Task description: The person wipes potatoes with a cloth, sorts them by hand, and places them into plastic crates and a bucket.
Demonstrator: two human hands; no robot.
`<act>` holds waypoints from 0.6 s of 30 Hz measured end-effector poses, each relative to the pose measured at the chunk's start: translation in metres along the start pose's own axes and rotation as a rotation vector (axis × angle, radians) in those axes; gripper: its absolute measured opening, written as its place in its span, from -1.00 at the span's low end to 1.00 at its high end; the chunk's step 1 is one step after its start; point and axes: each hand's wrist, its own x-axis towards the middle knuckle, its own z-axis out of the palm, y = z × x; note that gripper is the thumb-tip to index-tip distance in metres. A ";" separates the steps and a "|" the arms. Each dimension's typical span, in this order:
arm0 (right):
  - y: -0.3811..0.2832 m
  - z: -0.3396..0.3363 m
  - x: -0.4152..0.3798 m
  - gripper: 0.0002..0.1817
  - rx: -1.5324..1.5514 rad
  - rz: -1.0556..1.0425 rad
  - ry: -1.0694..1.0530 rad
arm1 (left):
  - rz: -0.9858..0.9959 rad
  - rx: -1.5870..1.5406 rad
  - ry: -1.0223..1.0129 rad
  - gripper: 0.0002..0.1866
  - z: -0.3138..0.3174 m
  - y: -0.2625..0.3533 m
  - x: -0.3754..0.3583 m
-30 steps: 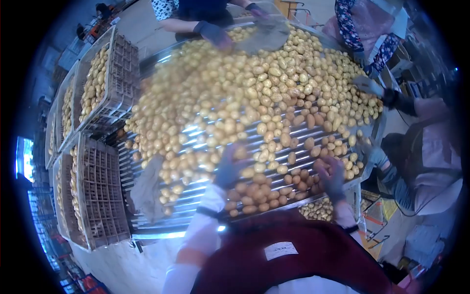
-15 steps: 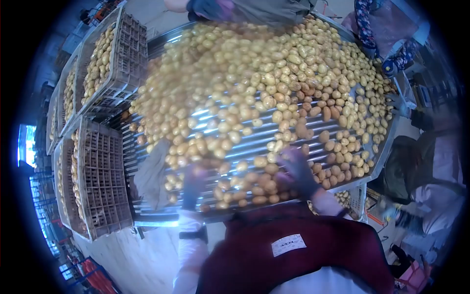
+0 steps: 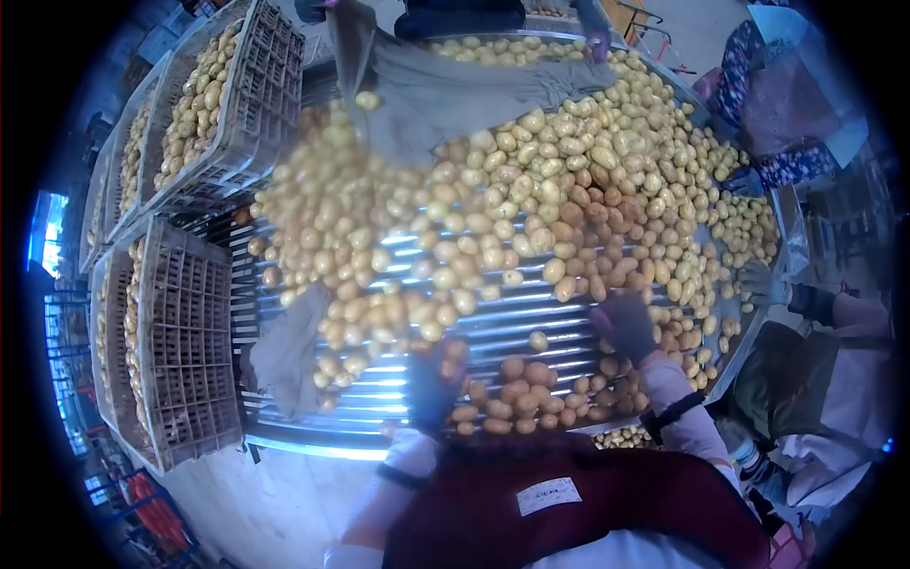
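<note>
Bare roller bars (image 3: 531,322) form an open lane between the dense potato heap (image 3: 493,190) above and the small pile of potatoes (image 3: 531,398) near the gloved left hand (image 3: 431,384) and right hand (image 3: 626,322), bounded left by a grey cloth (image 3: 284,356) and stacked crates (image 3: 185,341).

A long roller table (image 3: 531,327) of shiny metal bars carries a thick heap of yellow potatoes (image 3: 493,209) across its far and middle parts, a browner cluster of potatoes (image 3: 531,398) at its near edge, and a grey cloth (image 3: 284,356) at its left end.
</note>
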 end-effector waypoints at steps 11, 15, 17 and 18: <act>-0.135 0.065 0.164 -0.71 -0.151 -0.164 0.089 | -0.036 -0.054 0.006 -0.43 0.025 0.010 0.019; -0.132 0.087 0.178 -0.72 -0.220 -0.128 -0.087 | -0.022 -0.131 0.028 -0.44 0.015 0.012 0.021; -0.121 0.088 0.167 -0.72 -0.217 -0.102 -0.120 | -0.008 -0.182 0.038 -0.44 0.009 0.012 0.023; -0.115 0.088 0.155 -0.73 -0.210 -0.066 -0.125 | -0.003 -0.208 0.041 -0.45 0.007 0.013 0.023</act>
